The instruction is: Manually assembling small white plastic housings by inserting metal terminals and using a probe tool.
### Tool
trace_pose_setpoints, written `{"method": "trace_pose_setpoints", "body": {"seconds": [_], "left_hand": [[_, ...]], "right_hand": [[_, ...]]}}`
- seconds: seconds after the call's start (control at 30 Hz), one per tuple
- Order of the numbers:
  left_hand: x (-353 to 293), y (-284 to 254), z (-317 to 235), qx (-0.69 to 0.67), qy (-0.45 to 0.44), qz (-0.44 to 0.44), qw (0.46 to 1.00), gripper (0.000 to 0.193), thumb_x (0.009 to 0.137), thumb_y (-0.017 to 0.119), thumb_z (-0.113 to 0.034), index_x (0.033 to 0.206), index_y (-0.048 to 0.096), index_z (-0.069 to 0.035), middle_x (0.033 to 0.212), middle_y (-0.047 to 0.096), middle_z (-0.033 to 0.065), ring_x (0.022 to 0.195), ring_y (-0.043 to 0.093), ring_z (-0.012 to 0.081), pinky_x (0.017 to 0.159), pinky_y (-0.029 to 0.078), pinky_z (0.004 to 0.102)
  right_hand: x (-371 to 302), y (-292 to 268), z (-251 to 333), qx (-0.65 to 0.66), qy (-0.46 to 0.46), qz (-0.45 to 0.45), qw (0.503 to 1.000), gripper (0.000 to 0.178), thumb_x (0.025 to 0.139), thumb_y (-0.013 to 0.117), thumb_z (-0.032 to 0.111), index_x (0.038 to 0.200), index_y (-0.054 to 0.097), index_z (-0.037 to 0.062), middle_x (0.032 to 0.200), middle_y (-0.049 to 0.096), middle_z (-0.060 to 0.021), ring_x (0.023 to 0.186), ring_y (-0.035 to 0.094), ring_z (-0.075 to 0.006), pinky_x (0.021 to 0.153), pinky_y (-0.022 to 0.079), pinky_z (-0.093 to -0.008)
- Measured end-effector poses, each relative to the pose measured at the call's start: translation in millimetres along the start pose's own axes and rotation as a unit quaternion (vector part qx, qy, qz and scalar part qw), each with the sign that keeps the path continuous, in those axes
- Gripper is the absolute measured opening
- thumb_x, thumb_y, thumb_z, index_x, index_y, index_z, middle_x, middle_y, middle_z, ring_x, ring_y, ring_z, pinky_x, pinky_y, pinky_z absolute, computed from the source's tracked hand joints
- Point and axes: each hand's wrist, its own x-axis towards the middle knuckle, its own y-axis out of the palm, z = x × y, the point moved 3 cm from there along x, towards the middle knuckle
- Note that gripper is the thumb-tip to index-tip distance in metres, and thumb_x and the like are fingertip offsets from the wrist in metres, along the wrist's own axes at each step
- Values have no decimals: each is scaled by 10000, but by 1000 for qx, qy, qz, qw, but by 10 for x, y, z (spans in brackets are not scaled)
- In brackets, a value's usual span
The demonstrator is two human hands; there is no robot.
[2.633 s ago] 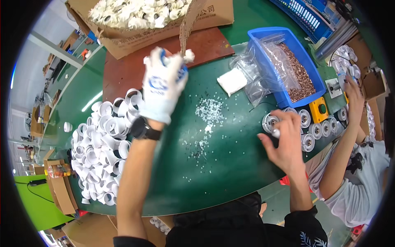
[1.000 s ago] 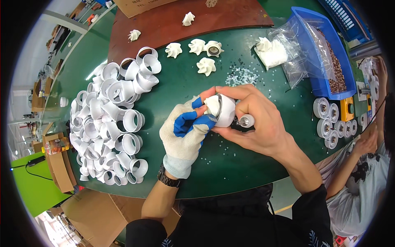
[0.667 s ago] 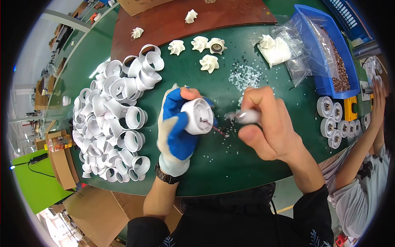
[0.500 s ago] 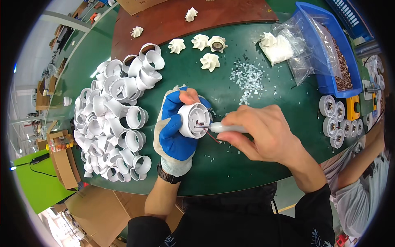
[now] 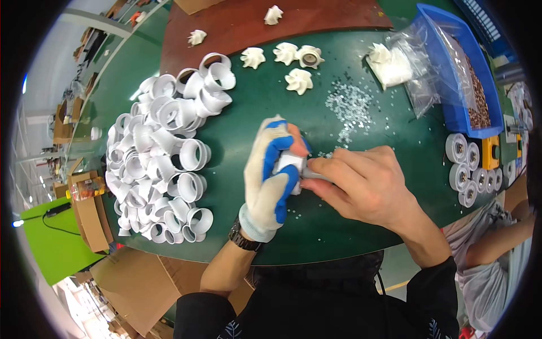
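Observation:
My left hand (image 5: 266, 179), in a white and blue work glove with bare fingertips showing, wraps around a white round plastic housing (image 5: 291, 163). The housing is turned to the right, so its open face and the wires in it are hidden. My bare right hand (image 5: 364, 183) pinches a slim tool with a whitish handle (image 5: 316, 175) between thumb and fingers. Its front end points left against the housing; the tip is out of sight. Small clear washers (image 5: 349, 107) lie scattered beyond my right hand.
White pipe-like plastic fittings (image 5: 141, 164) are heaped at the left. White impellers (image 5: 299, 81) lie on the far side. Wired round housings (image 5: 457, 148) and a blue bin (image 5: 446, 113) of copper-coloured parts stand right, near a plastic bag (image 5: 418, 85). Another person's arm (image 5: 502, 243) shows at lower right.
My left hand has moved right and turned the housing toward my right hand, so its open face no longer shows. The tool stays pinched, its front end now closer to the glove.

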Motion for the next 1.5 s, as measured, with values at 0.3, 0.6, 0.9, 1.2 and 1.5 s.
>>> {"method": "trace_pose_setpoints", "body": {"seconds": [0.3, 0.6, 0.9, 1.2, 1.5], "left_hand": [[-30, 26, -315, 72, -86, -111, 987, 458, 826, 526, -69, 1279, 513, -2, 1256, 477, 100, 1104, 535, 211, 989, 444, 325], [-152, -675, -880, 514, -103, -85, 848, 452, 845, 729, -103, 1257, 563, -17, 1123, 635, 161, 958, 637, 314, 824, 521, 386], [-225, -1096, -755, 591, -39, -126, 796, 353, 901, 670, -89, 1241, 591, -44, 961, 661, 96, 829, 640, 238, 744, 502, 330], [105, -183, -649, -45, -180, -51, 981, 452, 956, 602, -146, 1362, 475, 8, 1169, 582, 85, 960, 580, 159, 790, 483, 285], [63, -56, -176, -76, -65, -17, 995, 610, 853, 721, -67, 1402, 474, 34, 1364, 517, 114, 1104, 571, 195, 959, 491, 329]], "right_hand": [[-21, 75, -301, 184, 31, 28, 982, 610, 704, 877, 77, 1239, 589, 20, 1037, 651, -138, 984, 660, -315, 757, 515, -371], [-10, 120, -85, 236, 25, -13, 971, 740, 677, 922, 66, 1319, 559, 4, 1237, 628, -182, 1038, 660, -340, 835, 557, -368], [12, 85, -130, 271, 91, -33, 958, 715, 687, 904, 14, 1326, 584, 20, 1271, 605, -157, 1067, 627, -258, 853, 531, -343], [-18, 92, -308, 419, 177, 59, 888, 765, 759, 782, -138, 1449, 505, 40, 1404, 510, -114, 1250, 566, -222, 929, 573, -323], [-37, 104, -349, 497, 280, 40, 820, 702, 832, 765, -93, 1468, 497, 38, 1358, 538, -80, 1187, 611, -192, 871, 584, -275]]}}
